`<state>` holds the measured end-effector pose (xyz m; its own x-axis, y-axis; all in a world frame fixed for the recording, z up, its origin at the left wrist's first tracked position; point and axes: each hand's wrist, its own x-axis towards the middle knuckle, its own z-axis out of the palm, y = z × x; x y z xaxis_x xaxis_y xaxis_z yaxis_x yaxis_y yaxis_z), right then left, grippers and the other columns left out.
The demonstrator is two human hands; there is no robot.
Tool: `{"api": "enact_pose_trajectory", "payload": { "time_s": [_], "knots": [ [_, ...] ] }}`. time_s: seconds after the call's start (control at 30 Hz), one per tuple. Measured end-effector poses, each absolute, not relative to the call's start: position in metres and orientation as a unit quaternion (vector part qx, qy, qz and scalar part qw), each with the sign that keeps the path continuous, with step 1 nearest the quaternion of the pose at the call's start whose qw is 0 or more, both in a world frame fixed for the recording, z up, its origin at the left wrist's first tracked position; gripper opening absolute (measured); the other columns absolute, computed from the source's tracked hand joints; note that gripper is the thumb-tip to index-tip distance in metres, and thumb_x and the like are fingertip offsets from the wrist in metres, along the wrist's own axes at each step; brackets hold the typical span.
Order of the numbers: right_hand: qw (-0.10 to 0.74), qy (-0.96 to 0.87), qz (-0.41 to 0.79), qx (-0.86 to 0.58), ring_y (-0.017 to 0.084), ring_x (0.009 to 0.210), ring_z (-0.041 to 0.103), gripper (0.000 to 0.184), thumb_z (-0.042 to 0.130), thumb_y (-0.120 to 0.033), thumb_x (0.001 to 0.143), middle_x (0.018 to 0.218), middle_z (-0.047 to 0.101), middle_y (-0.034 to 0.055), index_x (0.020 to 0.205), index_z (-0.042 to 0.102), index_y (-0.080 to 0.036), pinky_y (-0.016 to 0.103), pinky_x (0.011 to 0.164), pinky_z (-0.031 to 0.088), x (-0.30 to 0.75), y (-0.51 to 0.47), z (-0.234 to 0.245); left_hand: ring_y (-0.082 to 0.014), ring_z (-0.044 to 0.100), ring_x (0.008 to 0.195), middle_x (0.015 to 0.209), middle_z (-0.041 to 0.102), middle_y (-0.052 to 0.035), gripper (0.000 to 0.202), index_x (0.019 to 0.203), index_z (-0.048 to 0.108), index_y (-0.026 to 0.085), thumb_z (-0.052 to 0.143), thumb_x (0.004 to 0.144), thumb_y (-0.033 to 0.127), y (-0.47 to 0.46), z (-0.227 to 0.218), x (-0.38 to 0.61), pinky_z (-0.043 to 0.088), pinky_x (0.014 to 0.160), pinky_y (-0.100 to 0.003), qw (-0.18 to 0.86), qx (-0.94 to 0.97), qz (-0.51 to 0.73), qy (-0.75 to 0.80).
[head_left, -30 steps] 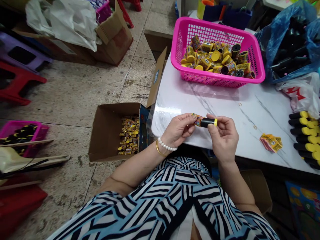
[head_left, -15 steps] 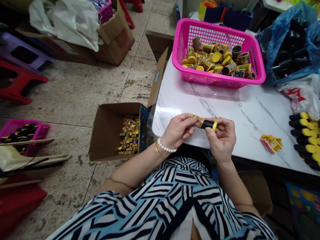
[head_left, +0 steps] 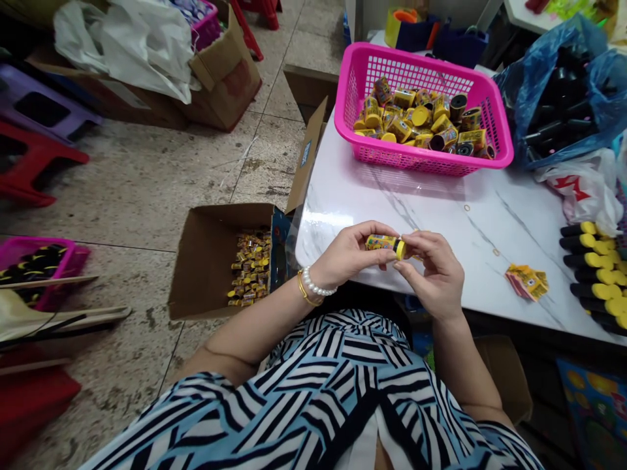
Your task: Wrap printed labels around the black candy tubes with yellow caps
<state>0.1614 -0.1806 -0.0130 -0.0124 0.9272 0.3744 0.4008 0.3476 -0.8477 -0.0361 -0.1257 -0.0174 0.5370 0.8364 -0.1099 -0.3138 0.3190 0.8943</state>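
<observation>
Clamping a label-wrapped tube (head_left: 382, 243) between left-hand fingers (head_left: 377, 230) and right-hand fingertips (head_left: 404, 243), its black band no longer showing beside the yellow cap (head_left: 400, 249), a worker's hands sit closer together over a white marble table (head_left: 490, 225).

Black, white and blue striped blouse (head_left: 318, 398), pearl bracelet (head_left: 314, 282); gold bangle (head_left: 304, 292)

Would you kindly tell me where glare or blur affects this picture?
In the head view, bright glare whitens the table beside the left hand; the small tube in the hands looks slightly soft; wide-angle distortion bends things toward the edges.
</observation>
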Motion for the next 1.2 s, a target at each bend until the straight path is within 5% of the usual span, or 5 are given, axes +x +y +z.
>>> {"api": "enact_pose_trajectory", "payload": {
  "time_s": [0.5, 0.8, 0.9, 1.07, 1.2],
  "knots": [
    [0.462, -0.746, 0.080, -0.472, 0.026, 0.106, 0.074, 0.040, 0.079, -0.016, 0.084, 0.113, 0.076, 0.0082, 0.121, 0.072, -0.028, 0.048, 0.096, 0.064, 0.174, -0.175, -0.019, -0.0122, 0.067, 0.067, 0.091, 0.074, -0.0064, 0.056, 0.123, 0.067, 0.014, 0.085, 0.082, 0.049, -0.115, -0.022, -0.034, 0.054, 0.059, -0.024, 0.784, 0.408, 0.340, 0.322],
    [0.509, -0.539, 0.426, -0.519, 0.019, 0.091, 0.077, 0.032, 0.085, -0.034, 0.085, 0.107, 0.078, 0.0061, 0.114, 0.075, -0.024, 0.037, 0.087, 0.068, 0.169, -0.168, -0.034, -0.0081, 0.062, 0.061, 0.081, 0.072, -0.0046, 0.042, 0.099, 0.072, 0.011, 0.086, 0.081, 0.046, -0.106, -0.023, -0.026, 0.051, 0.057, -0.020, 0.728, 0.477, 0.359, 0.337],
    [0.481, -0.596, 0.429, -0.479, 0.020, 0.106, 0.073, 0.038, 0.085, -0.030, 0.085, 0.120, 0.073, 0.0064, 0.122, 0.077, -0.030, 0.037, 0.093, 0.066, 0.177, -0.164, -0.020, -0.0081, 0.062, 0.058, 0.079, 0.072, -0.0040, 0.049, 0.101, 0.069, 0.011, 0.087, 0.080, 0.051, -0.104, -0.021, -0.026, 0.051, 0.053, -0.019, 0.778, 0.433, 0.333, 0.309],
    [0.557, -0.547, 0.439, -0.445, 0.017, 0.080, 0.071, 0.017, 0.085, -0.023, 0.084, 0.099, 0.066, 0.0017, 0.098, 0.083, -0.033, 0.033, 0.062, 0.068, 0.177, -0.160, -0.018, -0.0085, 0.064, 0.056, 0.077, 0.072, -0.0025, 0.054, 0.105, 0.067, 0.012, 0.092, 0.074, 0.048, -0.108, -0.019, -0.026, 0.051, 0.049, -0.018, 0.854, 0.350, 0.291, 0.251],
    [0.540, -0.584, 0.392, -0.461, 0.019, 0.093, 0.072, 0.025, 0.085, -0.025, 0.084, 0.110, 0.069, 0.0046, 0.108, 0.083, -0.032, 0.035, 0.076, 0.068, 0.174, -0.162, -0.022, -0.0065, 0.056, 0.042, 0.063, 0.067, 0.0021, 0.047, 0.092, 0.062, 0.013, 0.091, 0.075, 0.046, -0.114, -0.020, -0.025, 0.044, 0.039, -0.016, 0.853, 0.337, 0.286, 0.277]
  ]
}}
